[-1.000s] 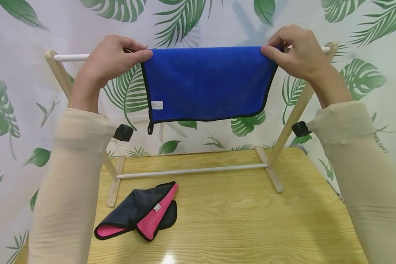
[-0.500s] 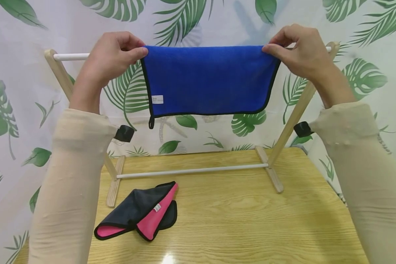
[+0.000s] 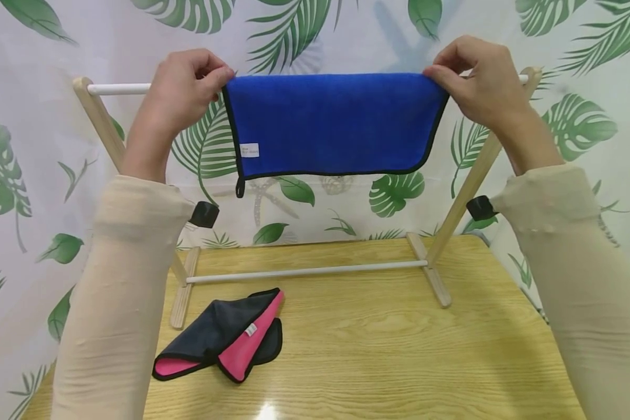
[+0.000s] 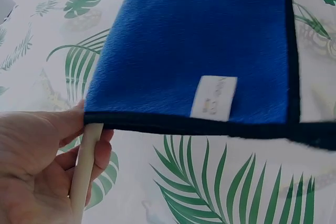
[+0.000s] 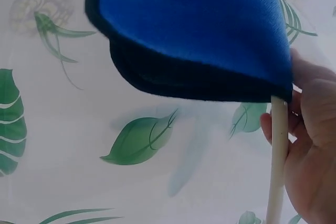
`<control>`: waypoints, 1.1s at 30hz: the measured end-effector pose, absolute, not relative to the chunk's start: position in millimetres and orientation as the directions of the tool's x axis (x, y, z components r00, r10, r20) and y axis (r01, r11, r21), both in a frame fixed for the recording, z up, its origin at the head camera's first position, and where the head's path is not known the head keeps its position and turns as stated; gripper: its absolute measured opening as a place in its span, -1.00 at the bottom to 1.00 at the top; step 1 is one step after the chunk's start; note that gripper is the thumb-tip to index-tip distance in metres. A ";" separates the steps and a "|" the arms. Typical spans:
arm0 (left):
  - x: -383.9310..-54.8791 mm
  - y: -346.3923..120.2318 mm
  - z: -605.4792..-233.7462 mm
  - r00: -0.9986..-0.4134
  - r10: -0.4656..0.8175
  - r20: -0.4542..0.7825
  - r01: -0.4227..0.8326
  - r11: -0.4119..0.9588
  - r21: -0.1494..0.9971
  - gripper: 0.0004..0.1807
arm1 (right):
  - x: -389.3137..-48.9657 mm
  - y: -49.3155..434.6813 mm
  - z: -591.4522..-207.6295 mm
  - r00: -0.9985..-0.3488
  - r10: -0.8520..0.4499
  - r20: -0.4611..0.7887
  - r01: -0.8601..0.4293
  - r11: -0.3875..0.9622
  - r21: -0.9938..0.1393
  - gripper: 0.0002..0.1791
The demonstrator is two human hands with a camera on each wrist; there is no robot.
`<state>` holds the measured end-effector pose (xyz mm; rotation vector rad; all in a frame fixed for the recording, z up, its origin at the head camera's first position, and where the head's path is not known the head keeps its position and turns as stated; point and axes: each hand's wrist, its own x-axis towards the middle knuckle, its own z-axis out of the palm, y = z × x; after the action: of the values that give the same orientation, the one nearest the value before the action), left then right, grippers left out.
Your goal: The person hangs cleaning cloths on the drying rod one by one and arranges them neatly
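A blue towel (image 3: 336, 125) with black edging hangs folded over the white top rod (image 3: 118, 89) of a wooden rack. Its white label (image 3: 249, 150) and a small black loop (image 3: 240, 188) are at the lower left. My left hand (image 3: 181, 87) pinches the towel's top left corner at the rod, and my right hand (image 3: 478, 81) pinches the top right one. In the left wrist view, the fingers (image 4: 100, 156) curl behind the rod below the black edge. The right wrist view shows a dark rear layer (image 5: 173, 80) under the blue front.
A grey and pink towel (image 3: 215, 329) lies crumpled on the wooden table (image 3: 378, 344), near the rack's left foot (image 3: 185, 291). A lower white rod (image 3: 304, 272) joins the feet. Behind the rack hangs a leaf-patterned cloth (image 3: 325, 216).
The front lower edge of the blue towel has risen, shortening its front drop. The left hand has shifted slightly to the towel's corner; the right hand has moved slightly outward and up.
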<state>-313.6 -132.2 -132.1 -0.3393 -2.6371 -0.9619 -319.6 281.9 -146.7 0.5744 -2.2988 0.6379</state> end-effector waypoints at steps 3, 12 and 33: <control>-315.0 -132.7 -132.0 -0.922 0.096 0.374 0.312 0.754 0.577 -0.52 | -318.6 285.0 -147.0 -0.692 -0.229 0.684 -0.567 0.760 -0.319 -0.68; -310.7 -140.9 -132.2 -0.921 0.184 0.343 0.358 0.745 0.563 -0.46 | -321.3 287.1 -145.9 -0.731 -0.276 0.624 -0.540 0.793 -0.282 -0.66; -314.7 -140.9 -131.9 -0.914 0.193 0.356 0.371 0.752 0.545 -0.55 | -320.7 290.0 -144.4 -0.689 -0.293 0.663 -0.574 0.779 -0.251 -0.71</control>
<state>-314.7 -140.9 -131.9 -0.4408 -2.6735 -0.9169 -320.7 290.0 -144.4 0.6427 -2.3525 0.5966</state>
